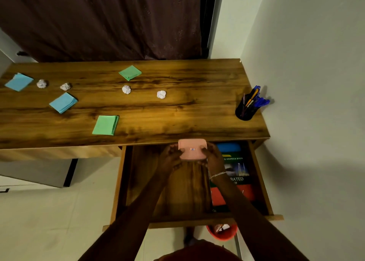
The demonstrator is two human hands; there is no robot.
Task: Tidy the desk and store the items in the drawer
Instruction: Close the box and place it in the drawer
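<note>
A pink flat box [192,149] is held over the back of the open drawer [120,181], just below the desk's front edge. My left hand [172,155] grips its left side and my right hand [212,155] grips its right side. Books [236,173] lie stacked in the drawer's right part, with a blue item [229,147] behind them. On the wooden desk [177,112] lie two green paper pads [106,125] [130,73], two blue pads [63,102] [19,82] and several crumpled paper balls [161,94].
A black pen holder [245,110] full of pens stands at the desk's right end by the wall. A red bin [222,232] with scraps sits on the floor under the drawer front. A dark curtain [102,19] hangs behind the desk.
</note>
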